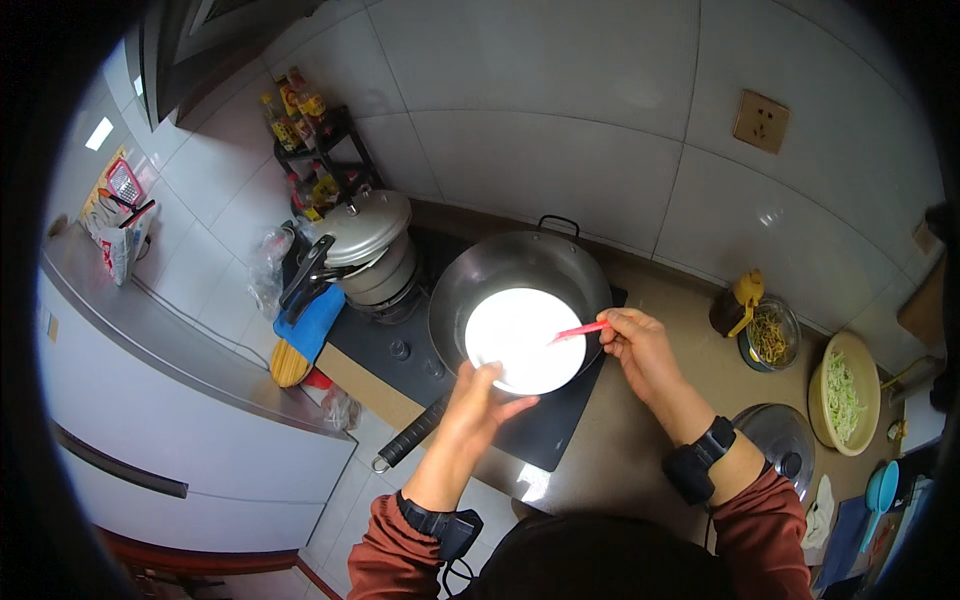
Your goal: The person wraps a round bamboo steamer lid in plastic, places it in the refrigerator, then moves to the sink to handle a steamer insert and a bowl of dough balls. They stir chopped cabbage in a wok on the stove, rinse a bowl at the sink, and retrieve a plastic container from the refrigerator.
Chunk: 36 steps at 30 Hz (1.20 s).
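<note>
My left hand (480,405) grips the near rim of a white bowl (517,337), thumb on top and fingers beneath. The bowl is held above a large dark metal wok (480,262) on the black cooktop (555,427), hiding part of the wok's inside. Between the thumb and fingers of my right hand (637,349) is a thin red utensil (581,330), whose tip reaches into the bowl from the right. Glare washes out the bowl's inside, so its contents cannot be made out. The wok's black handle (412,435) extends past the left forearm.
A pressure cooker (371,247) stands left of the wok, below a rack of sauce bottles (300,112). Along the right counter are an oil jug (736,304), a bowl of cut vegetables (770,337), a basin of shredded greens (844,397) and a pot lid (780,442).
</note>
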Motion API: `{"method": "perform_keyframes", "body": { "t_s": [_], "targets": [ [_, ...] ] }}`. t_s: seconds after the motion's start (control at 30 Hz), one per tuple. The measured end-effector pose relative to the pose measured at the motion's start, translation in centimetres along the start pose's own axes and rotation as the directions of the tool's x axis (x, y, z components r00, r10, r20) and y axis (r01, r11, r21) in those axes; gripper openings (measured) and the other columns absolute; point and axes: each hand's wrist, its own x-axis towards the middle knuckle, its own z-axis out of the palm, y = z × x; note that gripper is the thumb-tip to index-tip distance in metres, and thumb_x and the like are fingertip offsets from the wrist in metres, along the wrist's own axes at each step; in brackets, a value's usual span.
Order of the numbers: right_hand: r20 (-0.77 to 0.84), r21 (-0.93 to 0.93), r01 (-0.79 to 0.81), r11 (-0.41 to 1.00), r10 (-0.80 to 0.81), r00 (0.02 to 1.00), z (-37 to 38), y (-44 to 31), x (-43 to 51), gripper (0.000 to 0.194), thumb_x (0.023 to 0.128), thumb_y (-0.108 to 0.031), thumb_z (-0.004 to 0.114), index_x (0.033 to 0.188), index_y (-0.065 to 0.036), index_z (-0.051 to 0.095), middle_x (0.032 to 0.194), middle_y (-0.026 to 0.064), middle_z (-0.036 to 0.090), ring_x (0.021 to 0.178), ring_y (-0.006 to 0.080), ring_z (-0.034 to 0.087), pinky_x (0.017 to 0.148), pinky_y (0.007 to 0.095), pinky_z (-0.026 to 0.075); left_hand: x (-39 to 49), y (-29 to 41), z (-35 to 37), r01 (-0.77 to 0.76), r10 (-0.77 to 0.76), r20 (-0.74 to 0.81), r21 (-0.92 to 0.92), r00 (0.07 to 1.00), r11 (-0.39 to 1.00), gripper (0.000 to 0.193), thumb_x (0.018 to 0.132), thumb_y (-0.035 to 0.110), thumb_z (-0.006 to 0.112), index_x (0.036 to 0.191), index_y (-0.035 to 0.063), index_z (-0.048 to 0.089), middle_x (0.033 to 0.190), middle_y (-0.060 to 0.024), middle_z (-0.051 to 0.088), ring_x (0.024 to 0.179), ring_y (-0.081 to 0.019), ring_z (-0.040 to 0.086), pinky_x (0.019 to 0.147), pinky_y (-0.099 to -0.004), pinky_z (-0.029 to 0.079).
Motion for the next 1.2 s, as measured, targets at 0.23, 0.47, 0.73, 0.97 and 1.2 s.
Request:
{"method": "perform_keyframes", "body": {
  "t_s": [0.23,0.47,0.73,0.97,1.2],
  "targets": [
    [-0.065,-0.199,0.247,0.948,-0.264,0.962,0.9,-1.7,4.2,0.02,0.089,-0.017,0.058,0.097,0.0,0.065,0.081,0.0035,0.06,0.075,0.0104,0.055,0.068,0.0232,0.043,-0.4,2.2,-3.1,-0.173,0.172,-0.219,0.015,0.96,0.985,0.06,0.084,0.026,0.061,0.128,0.0025,0.028,0.123,-0.0219,0.041,0.108,-0.0393,0.053,0.076,-0.0453,0.059],
    [0.513,-0.659,0.751,0.039,-0.707,0.486,2.6,-2.6,5.1,0.013,0.081,-0.014,0.064,0.092,-0.009,0.068,0.085,0.0066,0.064,0.089,0.0285,0.054,0.083,0.0396,0.041,-1.7,4.4,-5.6,-0.356,0.328,-0.363,-0.011,0.872,0.934,0.067,0.082,0.027,0.064,0.13,-0.0067,0.031,0.115,-0.0211,0.053,0.104,-0.0363,0.057,0.077,-0.0448,0.058],
    [0.274,-0.499,0.68,0.537,-0.647,0.712,4.3,-5.8,1.9,0.012,0.085,-0.013,0.06,0.091,-0.004,0.066,0.081,0.009,0.062,0.079,0.0204,0.057,0.075,0.0316,0.045,-2.5,3.9,-4.9,-0.317,0.284,-0.265,-0.09,0.922,0.944,0.067,0.083,0.025,0.063,0.134,-0.0012,0.029,0.126,-0.0204,0.046,0.109,-0.0403,0.054,0.078,-0.0479,0.057],
    [0.308,-0.516,0.386,0.764,-0.255,0.917,5.3,-3.1,0.2,0.018,0.086,-0.015,0.058,0.09,0.001,0.066,0.076,0.0045,0.06,0.068,0.0112,0.055,0.065,0.0254,0.044,-2.3,1.7,-2.0,-0.163,0.153,-0.091,-0.106,0.984,0.981,0.072,0.08,0.025,0.066,0.133,-0.0039,0.027,0.127,-0.0232,0.042,0.112,-0.039,0.052,0.079,-0.0513,0.056],
    [0.059,-0.161,0.088,0.983,-0.079,0.995,3.2,-3.5,0.8,0.018,0.086,-0.014,0.058,0.09,0.002,0.065,0.074,0.0034,0.059,0.069,0.0095,0.052,0.066,0.0222,0.042,-1.6,1.1,-1.0,-0.116,0.107,-0.068,-0.14,0.992,0.983,0.065,0.082,0.023,0.065,0.131,-0.0013,0.029,0.127,-0.0209,0.041,0.112,-0.0387,0.052,0.079,-0.0532,0.056]
  ]
}}
